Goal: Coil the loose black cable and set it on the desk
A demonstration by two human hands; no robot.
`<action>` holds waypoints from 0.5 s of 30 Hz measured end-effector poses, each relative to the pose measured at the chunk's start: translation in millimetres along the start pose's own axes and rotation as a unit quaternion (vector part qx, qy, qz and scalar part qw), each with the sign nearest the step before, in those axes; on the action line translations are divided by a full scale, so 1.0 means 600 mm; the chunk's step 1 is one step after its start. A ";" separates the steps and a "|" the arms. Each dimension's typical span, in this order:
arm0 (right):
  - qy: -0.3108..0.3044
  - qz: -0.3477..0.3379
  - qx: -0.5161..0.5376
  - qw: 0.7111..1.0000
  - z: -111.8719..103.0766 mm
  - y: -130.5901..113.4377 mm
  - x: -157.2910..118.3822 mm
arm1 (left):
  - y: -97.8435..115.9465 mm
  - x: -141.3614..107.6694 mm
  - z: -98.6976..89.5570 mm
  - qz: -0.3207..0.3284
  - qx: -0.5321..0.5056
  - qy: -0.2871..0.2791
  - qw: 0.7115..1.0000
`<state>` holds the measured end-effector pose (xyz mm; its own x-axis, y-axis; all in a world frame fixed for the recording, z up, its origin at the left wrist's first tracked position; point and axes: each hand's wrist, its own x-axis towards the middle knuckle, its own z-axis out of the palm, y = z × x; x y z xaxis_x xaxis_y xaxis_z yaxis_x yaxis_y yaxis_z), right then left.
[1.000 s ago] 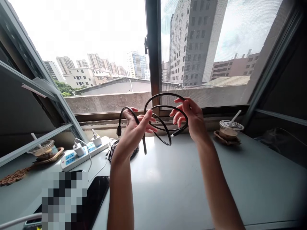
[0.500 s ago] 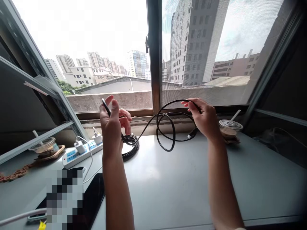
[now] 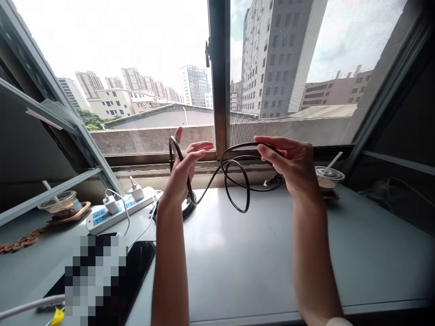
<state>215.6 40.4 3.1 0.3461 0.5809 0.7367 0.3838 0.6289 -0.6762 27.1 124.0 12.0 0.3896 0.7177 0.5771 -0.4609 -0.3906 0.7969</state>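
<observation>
Clock positions were read about the cable, 12 toward the window. The cable (image 3: pixel 249 190) was black, smooth and round in section, and hung in open loops above the desk (image 3: pixel 238 253), between the two hands. The left hand (image 3: pixel 180 174) was open, fingers loosely spread and reaching toward 3, one digit raised toward 12; the cable arched over it, unpinched. The right hand (image 3: pixel 297 165) pinched the cable between thumb and fingertips, fingers nearly straight and directed toward 9. Both forearms rose from the 6 o'clock side. Overall the cable's long axis ran from 9 to 3. Its plug (image 3: pixel 272 180), dark with a bright tip, hung below the right hand, tip toward between 8 and 9. The other end was too obscured to read.

At 7 to 8 a black coil (image 3: pixel 190 212) lay on the desk, partly behind the left arm. Between 8 and 9: a white plastic power strip (image 3: pixel 110 219), blue socket faces, two white adapters (image 3: pixel 111 204) fitted. At 8, a glossy black slab (image 3: pixel 141 260). Near 9, a clear cup (image 3: pixel 61 203) with a straw; near 3, a lidded cup (image 3: pixel 328 179), straw tilted, partly behind the right hand.
</observation>
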 end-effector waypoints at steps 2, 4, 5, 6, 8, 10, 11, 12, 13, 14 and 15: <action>0.013 0.023 0.038 0.999 -0.002 -0.006 -0.003 | -0.008 0.007 -0.012 0.000 -0.015 -0.032 0.999; 0.023 0.042 0.093 0.995 -0.005 -0.011 -0.004 | -0.018 0.012 -0.020 -0.040 -0.045 -0.103 0.993; 0.020 0.048 0.117 0.992 -0.006 -0.012 -0.004 | -0.023 0.012 -0.022 -0.073 -0.062 -0.141 0.985; 0.013 0.052 0.135 0.989 -0.008 -0.013 -0.004 | -0.028 0.012 -0.022 -0.107 -0.080 -0.172 0.976; 0.001 0.056 0.158 0.986 -0.010 -0.014 -0.004 | -0.036 0.008 -0.018 -0.169 -0.108 -0.208 0.957; 0.006 0.058 0.161 0.985 -0.011 -0.015 -0.004 | -0.039 0.001 -0.008 -0.220 -0.110 -0.239 0.940; 0.011 0.057 0.156 0.986 -0.012 -0.016 -0.005 | -0.039 -0.002 -0.003 -0.237 -0.101 -0.260 0.931; 0.013 0.054 0.148 0.987 -0.012 -0.016 -0.006 | -0.038 -0.005 0.003 -0.246 -0.088 -0.281 0.923; 0.011 0.052 0.137 0.989 -0.012 -0.017 -0.006 | -0.036 -0.007 0.009 -0.248 -0.073 -0.296 0.919; 0.006 0.050 0.129 0.990 -0.012 -0.018 -0.007 | -0.035 -0.008 0.013 -0.243 -0.057 -0.303 0.920; -0.002 0.049 0.126 0.991 -0.012 -0.019 -0.007 | -0.034 -0.008 0.016 -0.234 -0.043 -0.300 0.924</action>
<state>216.0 26.9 7.6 0.3675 0.6471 0.6680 0.1221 0.6784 -0.7244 42.6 122.8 -5.0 0.9220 0.3377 0.1893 -0.1820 -0.0535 0.9818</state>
